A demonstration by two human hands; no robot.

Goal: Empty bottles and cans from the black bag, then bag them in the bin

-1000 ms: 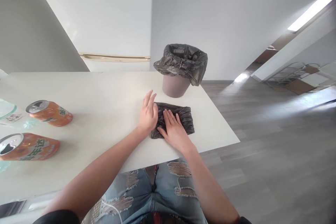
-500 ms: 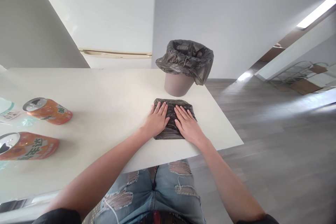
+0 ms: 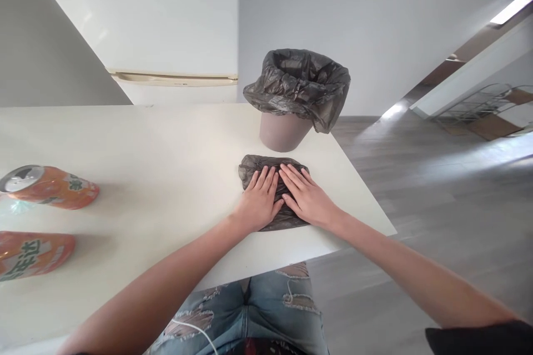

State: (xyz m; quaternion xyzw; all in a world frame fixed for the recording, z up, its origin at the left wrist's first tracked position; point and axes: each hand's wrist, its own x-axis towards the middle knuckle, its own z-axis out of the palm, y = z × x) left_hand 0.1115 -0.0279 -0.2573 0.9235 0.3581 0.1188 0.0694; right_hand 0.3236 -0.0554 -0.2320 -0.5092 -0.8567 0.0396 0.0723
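A folded black plastic bag [image 3: 287,223] lies flat on the white table. My left hand [image 3: 259,197] rests on its left part, fingers stretched out and pointing away from me. My right hand [image 3: 306,195] lies flat on the right part, fingers extended, its tips close to those of the left. Both palms hide much of the bag, whose far left corner is puffed and wrinkled. Just beyond it stands a mauve trash can [image 3: 284,133], lined with a black garbage bag [image 3: 297,89] folded over the rim.
Two orange drink cans [image 3: 62,188] stand at the left, one cut off by the frame edge. The white table [image 3: 175,144] ends at a slanting right edge above a grey floor [image 3: 416,188]. A white refrigerator [image 3: 179,16] is behind the table.
My hands have drawn closer together on the bag, the left one sliding right. The bag's far left corner has bunched up. The view has shifted slightly, pushing the cans farther left.
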